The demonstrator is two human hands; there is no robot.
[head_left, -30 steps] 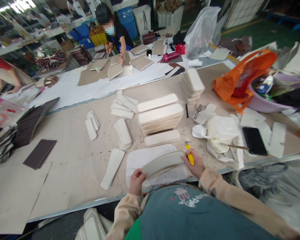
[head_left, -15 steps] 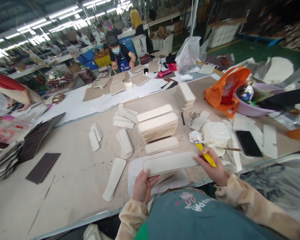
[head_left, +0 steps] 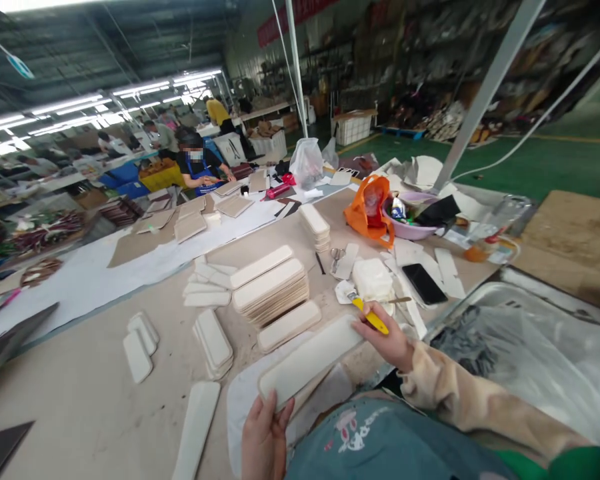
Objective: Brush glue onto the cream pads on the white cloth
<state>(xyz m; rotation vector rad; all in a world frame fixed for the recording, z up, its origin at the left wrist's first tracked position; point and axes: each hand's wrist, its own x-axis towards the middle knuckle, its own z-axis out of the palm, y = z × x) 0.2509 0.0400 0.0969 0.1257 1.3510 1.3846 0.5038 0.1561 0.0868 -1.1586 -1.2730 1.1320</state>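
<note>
A long cream strip with rounded ends (head_left: 310, 360) is held level above the table between both my hands. My left hand (head_left: 266, 433) pinches its near left end, thumb on top. At the far right end, my right hand (head_left: 386, 337) grips a yellow-handled brush (head_left: 375, 321) and also has its fingers at the strip's end. The brush's tip points toward a crumpled white wrapping (head_left: 347, 291). Beneath the strip lies a pale rounded sheet (head_left: 240, 407). Beyond it stand a tall stack of cream strips (head_left: 273, 293) and a lower stack (head_left: 290, 327).
Smaller cream pieces (head_left: 213, 343) lie in piles to the left. Scissors (head_left: 337, 257), a black phone (head_left: 424, 283) and an orange bag (head_left: 370, 213) are on the right. A plastic-lined bin (head_left: 520, 340) stands beside the table. A co-worker (head_left: 200, 163) is across the table.
My view has swung to the right, so everything appears further left and more of the bin shows. Both hands still hold the strip, and the brush stays in my right hand.
</note>
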